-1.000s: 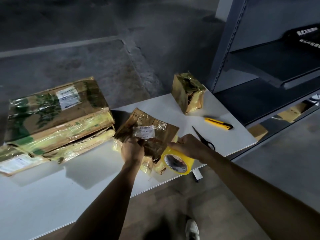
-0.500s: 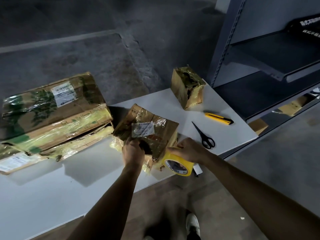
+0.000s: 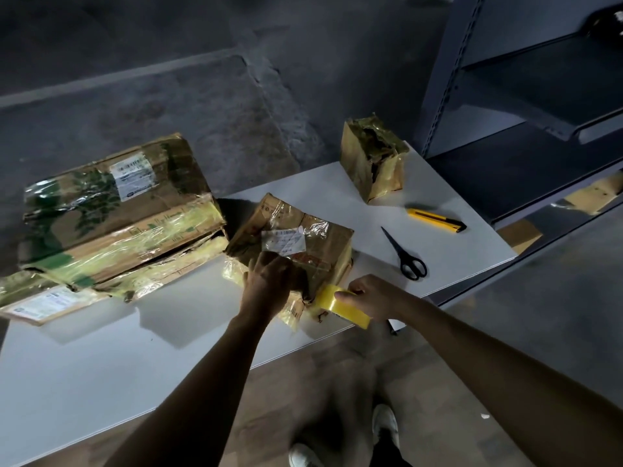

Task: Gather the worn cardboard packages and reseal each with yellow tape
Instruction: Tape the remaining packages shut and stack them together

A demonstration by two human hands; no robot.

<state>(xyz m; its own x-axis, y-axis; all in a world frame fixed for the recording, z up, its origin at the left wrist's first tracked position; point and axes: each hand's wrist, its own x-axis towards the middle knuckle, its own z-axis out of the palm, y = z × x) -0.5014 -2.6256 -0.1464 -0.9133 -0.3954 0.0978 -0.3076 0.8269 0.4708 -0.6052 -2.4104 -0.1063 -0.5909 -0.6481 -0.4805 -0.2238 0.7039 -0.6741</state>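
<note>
A worn cardboard package (image 3: pixel 303 234) with a white label lies in the middle of the white table (image 3: pixel 101 358), wrapped in crinkled clear film. My left hand (image 3: pixel 269 284) presses down on its near edge, fingers curved over the cardboard. My right hand (image 3: pixel 371 298) grips the yellow tape roll (image 3: pixel 340 305) at the package's near right corner, the roll lying against the cardboard. A large battered box (image 3: pixel 111 210) sits to the left on a flat package (image 3: pixel 43 301). A small torn package (image 3: pixel 374 156) stands at the back right.
Black scissors (image 3: pixel 404 254) and a yellow utility knife (image 3: pixel 435 220) lie on the table right of the package. A grey metal shelf unit (image 3: pixel 539 96) stands to the right, with cardboard pieces (image 3: pixel 593 193) under it. My shoes (image 3: pixel 384 429) show below the table edge.
My right hand turned the tape roll from face-on to edge-on and brought it against the package's near right corner. My left hand stayed on the package's near edge.
</note>
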